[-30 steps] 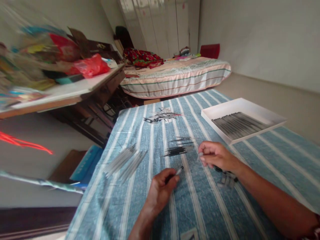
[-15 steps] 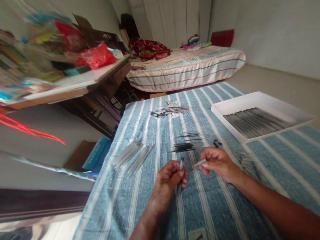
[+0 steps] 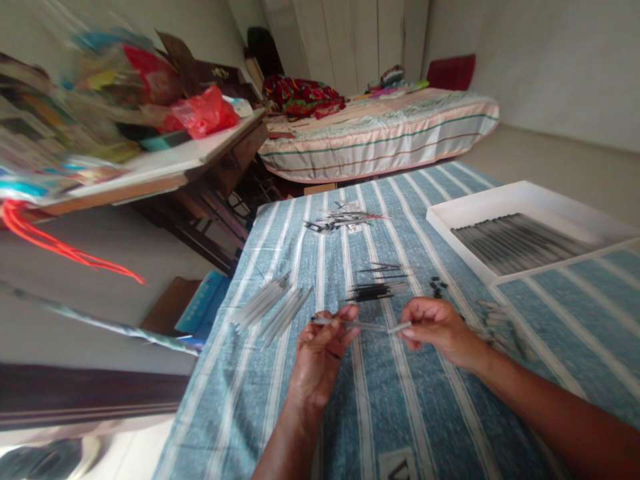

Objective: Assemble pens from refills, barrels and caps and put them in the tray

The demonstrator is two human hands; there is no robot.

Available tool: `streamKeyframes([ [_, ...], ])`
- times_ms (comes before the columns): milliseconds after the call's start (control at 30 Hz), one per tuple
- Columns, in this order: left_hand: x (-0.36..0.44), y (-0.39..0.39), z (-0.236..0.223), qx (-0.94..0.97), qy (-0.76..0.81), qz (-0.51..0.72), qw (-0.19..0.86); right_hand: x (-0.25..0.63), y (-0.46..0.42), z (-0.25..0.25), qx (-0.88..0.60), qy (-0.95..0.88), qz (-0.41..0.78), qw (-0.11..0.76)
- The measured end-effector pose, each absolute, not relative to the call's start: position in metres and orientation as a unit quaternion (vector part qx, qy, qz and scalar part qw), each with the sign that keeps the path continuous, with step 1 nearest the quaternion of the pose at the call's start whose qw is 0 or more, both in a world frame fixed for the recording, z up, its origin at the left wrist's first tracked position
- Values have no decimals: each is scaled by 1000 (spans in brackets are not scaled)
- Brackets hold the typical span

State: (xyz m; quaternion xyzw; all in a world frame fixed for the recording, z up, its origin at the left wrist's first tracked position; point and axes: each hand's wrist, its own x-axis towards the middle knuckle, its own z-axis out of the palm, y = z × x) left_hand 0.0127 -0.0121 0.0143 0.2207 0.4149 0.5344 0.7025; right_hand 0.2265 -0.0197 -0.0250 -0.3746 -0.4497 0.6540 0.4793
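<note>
My left hand (image 3: 320, 353) pinches a slim grey translucent pen barrel (image 3: 367, 326) with a dark end, held level and pointing right. Between the thumb and fingers of my right hand (image 3: 433, 328) is a short pale pen cap (image 3: 399, 328). The barrel's right tip meets the cap's open end, or nearly so; I cannot tell whether it has entered. Just beyond my hands lie black pen refills (image 3: 373, 292) in a bunch. Small black plugs (image 3: 438, 287) are scattered by my right hand, and more pale caps (image 3: 495, 317) lie right of it, partly behind the wrist.
Grey pen barrels (image 3: 263, 301) lie in two bundles at left. A white box (image 3: 477, 257) with a row of dark-ended pens stands at right. Farther back is a pile of mixed pen parts (image 3: 345, 220). A cluttered desk (image 3: 200, 157) and a bed (image 3: 380, 143) stand beyond the striped cloth (image 3: 240, 400).
My left hand has turned the pen barrel from pointing away to lying level, its tip now at the cap. My right hand has stayed nearly still with the cap.
</note>
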Motion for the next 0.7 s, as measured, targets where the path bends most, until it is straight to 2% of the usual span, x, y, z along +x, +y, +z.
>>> streamKeyframes([
  [533, 18, -13, 9, 208, 387, 540, 717, 221, -20, -24, -375, -464, 648, 473],
  [700, 19, -14, 6, 206, 386, 536, 722, 220, -21, -30, -422, -510, 599, 450],
])
